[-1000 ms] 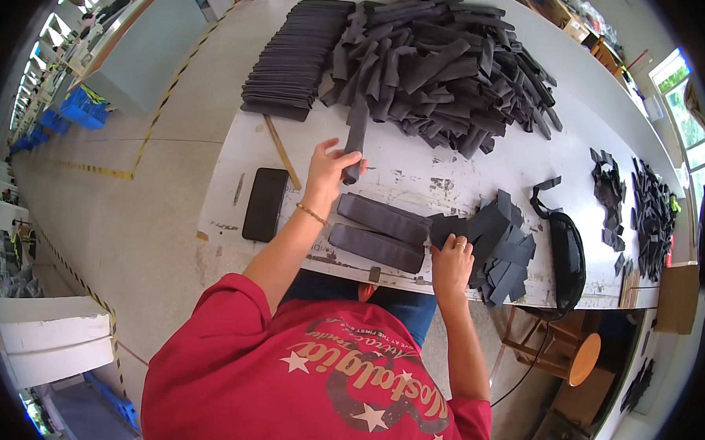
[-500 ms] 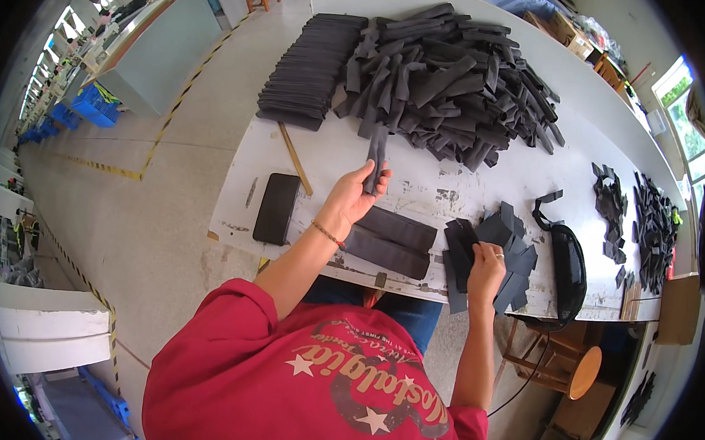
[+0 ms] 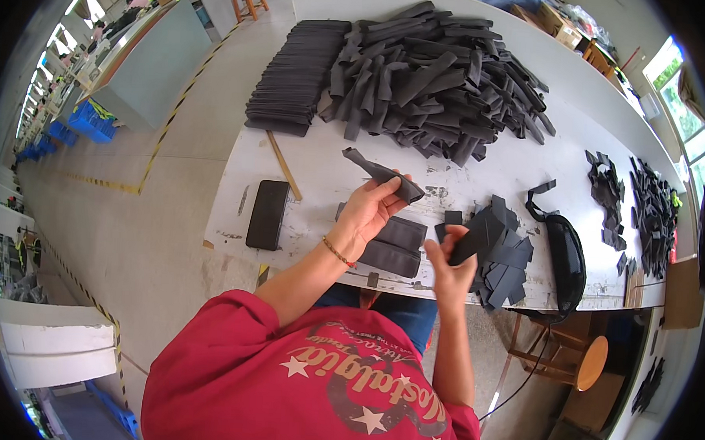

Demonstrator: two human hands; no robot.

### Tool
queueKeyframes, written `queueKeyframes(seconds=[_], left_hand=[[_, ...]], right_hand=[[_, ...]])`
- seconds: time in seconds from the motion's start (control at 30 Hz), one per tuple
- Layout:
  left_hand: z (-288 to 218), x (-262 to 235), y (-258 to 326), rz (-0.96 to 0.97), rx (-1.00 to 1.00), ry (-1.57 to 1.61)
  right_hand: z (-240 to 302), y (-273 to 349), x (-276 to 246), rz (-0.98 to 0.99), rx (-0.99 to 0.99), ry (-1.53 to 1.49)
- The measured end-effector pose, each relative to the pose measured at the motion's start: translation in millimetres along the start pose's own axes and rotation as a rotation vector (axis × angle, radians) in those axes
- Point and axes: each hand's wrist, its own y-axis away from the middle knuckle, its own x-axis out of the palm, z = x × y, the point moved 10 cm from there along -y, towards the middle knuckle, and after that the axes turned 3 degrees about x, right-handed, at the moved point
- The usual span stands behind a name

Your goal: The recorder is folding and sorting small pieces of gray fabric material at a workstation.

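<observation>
My left hand (image 3: 371,213) is closed on a dark grey fabric strip (image 3: 363,162) that looks like a folded sleeve. One end of the strip points far left, and the other juts out past the fingers. My right hand (image 3: 453,265) grips a flat black rectangular piece (image 3: 484,234) between thumb and fingers, above a loose pile of similar black pieces (image 3: 504,270). A gap separates the strip from the black piece. Two folded dark strips (image 3: 392,257) lie side by side at the near table edge, partly covered by my left hand.
Farther back on the white table (image 3: 323,165) are a neat row of dark strips (image 3: 298,76) and a big tangled heap (image 3: 445,82). A wooden stick (image 3: 284,166) and a black phone-like slab (image 3: 267,215) lie left. A black mesh pouch (image 3: 564,265) sits right, a stool (image 3: 590,362) below.
My right hand has lifted a black piece off the pile and moved left with it. The strip in my left hand has turned from upright to slanting, clear of the heap.
</observation>
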Motion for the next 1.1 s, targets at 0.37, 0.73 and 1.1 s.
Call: queueKeyframes(seconds=[0.37,0.73,1.1], left_hand=[[12,15,19,-0.039,-0.035,-0.113],[-12,-6,11,-0.151,0.088,-0.194],[-8,4,16,-0.076,0.018,-0.185]], right_hand=[[40,-7,30,-0.084,-0.417,0.479],[48,0,10,0.114,-0.247,0.835],[64,6,21,0.168,-0.327,0.699]])
